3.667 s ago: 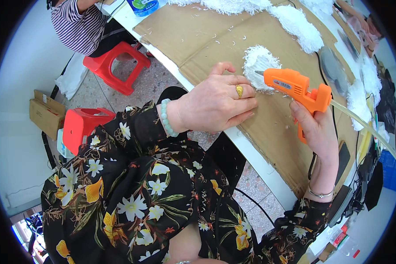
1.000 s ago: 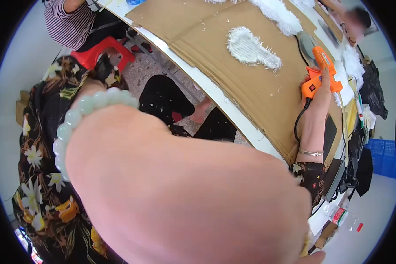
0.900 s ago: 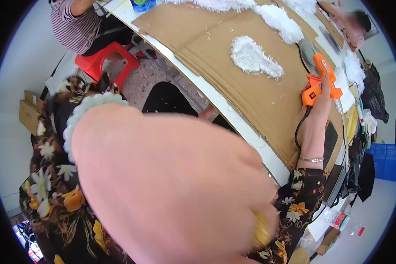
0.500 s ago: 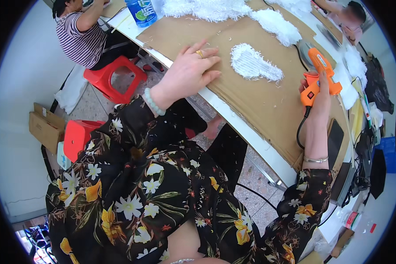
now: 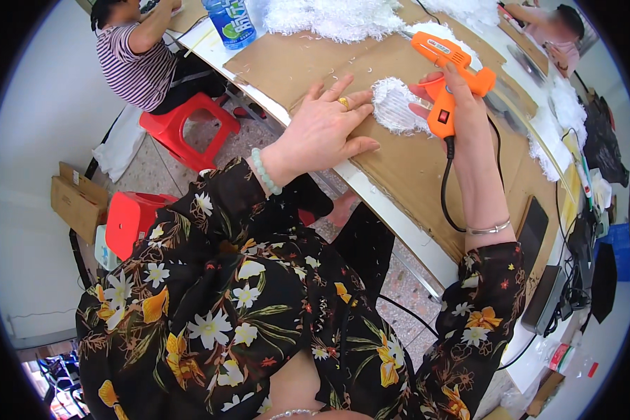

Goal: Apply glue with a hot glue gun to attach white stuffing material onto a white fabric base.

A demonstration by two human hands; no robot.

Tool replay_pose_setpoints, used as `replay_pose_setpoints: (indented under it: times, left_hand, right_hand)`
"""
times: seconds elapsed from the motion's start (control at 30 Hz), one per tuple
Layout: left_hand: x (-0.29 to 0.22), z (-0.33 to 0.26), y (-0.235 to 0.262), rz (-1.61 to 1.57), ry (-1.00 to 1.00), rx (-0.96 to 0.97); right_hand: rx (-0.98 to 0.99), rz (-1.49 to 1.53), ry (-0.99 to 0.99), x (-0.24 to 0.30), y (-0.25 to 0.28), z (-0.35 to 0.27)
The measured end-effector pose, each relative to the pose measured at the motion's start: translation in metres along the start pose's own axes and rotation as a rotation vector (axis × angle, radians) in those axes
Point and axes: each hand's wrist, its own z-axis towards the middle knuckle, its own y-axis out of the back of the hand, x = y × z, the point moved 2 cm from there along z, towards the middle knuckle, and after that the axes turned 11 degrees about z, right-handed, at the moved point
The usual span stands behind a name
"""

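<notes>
My right hand [image 5: 462, 101] is wrapped round an orange hot glue gun [image 5: 446, 56], its nozzle pointing to the far left over the cardboard and its black cord hanging below the grip. Partly behind that hand lies a white fringed fabric piece [image 5: 397, 105] with ribbed rows, flat on the brown cardboard [image 5: 308, 66]. Beside its left edge my left hand [image 5: 329, 126] rests on the cardboard, fingers spread and nothing held.
White fluffy pieces [image 5: 332, 17] lie along the far side, near a blue-labelled bottle [image 5: 229, 24]. A dark phone [image 5: 533, 224] lies at the right. Red stools [image 5: 189, 126] stand left of the table. Two other people [image 5: 133, 56] sit farther off.
My right hand has carried the glue gun left and away from me, over the fringed fabric piece. My left hand has shifted slightly right and nearer.
</notes>
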Motion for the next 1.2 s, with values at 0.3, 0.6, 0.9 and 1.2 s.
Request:
replay_pose_setpoints:
  times: [0.3, 0.6, 0.9, 1.2]
  left_hand:
    - [0.002, 0.008, 0.007, -0.006, -0.032, -0.017]
    - [-0.002, 0.052, 0.002, -0.204, -0.094, -0.122]
    - [0.02, 0.042, 0.017, -0.487, 0.213, -0.206]
    - [-0.008, 0.038, 0.011, -0.225, -0.191, -0.122]
  right_hand:
    - [0.027, 0.051, 0.014, -0.008, -0.002, 0.01]
    - [-0.019, 0.105, 0.007, -0.01, 0.021, 0.006]
    - [0.023, 0.092, 0.024, -0.021, 0.02, 0.01]
    - [0.017, 0.083, 0.018, -0.02, 0.014, 0.005]
